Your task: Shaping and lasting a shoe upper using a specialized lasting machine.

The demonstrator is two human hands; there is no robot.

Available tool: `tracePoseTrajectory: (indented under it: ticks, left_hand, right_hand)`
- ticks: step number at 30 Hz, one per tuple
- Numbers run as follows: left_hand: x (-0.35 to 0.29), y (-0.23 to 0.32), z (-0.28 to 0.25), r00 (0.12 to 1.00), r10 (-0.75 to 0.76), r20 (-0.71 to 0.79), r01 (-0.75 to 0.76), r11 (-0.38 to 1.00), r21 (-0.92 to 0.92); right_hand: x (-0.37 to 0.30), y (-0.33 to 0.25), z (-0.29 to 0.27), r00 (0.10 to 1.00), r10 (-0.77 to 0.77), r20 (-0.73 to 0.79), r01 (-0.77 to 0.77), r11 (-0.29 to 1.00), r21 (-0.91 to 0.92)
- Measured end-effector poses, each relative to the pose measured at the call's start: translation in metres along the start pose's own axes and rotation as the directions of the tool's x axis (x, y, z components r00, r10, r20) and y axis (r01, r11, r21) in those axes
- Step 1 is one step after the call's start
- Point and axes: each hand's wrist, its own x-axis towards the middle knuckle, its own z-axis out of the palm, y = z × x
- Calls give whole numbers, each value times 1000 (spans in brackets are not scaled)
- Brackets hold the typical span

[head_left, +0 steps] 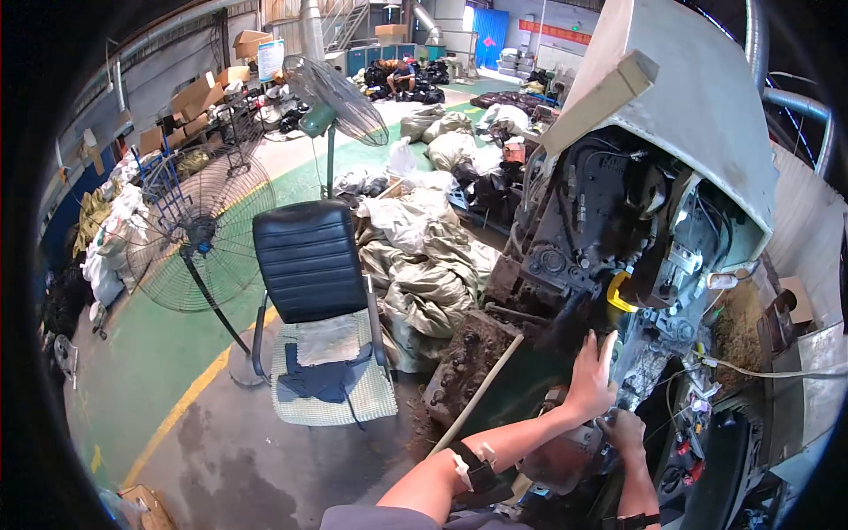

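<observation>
My left hand (590, 378) reaches into the opened machine (579, 238), its fingers stretched upward along a greasy metal part. Just above those fingers is a yellow curved piece (620, 291). Lower and to the right, my right hand (625, 430) is closed, with its knuckles up, near the machine's front. Whatever lies inside its grip is hidden. Between and below my forearms sits a worn reddish-grey metal block (565, 455). A raised pale cover (685, 97) overhangs the dark, oily mechanism.
A black office chair (309, 261) with a woven seat stands left of the machine. Two standing fans, one large and black (201, 234), the other green (331, 102), are behind it. Pale sacks (420, 256) pile up beside the machine. A pale bar (481, 389) slants near my left forearm.
</observation>
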Motion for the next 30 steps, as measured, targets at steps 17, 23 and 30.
tracePoseTrajectory:
  ticks: [17, 23, 30]
  left_hand:
    - [9, -1, -38, 975, 16, 222, -24, 999, 33]
    - [9, -2, -40, 964, 7, 265, -21, 999, 48]
    - [13, -2, -44, 968, 20, 252, -28, 999, 30]
  right_hand:
    - [-5, -9, -3, 997, 64, -30, -65, 997, -31]
    - [-6, -4, 6, 985, 15, -169, -27, 998, -64]
    - [-3, -13, -3, 991, 106, -78, -103, 994, 40]
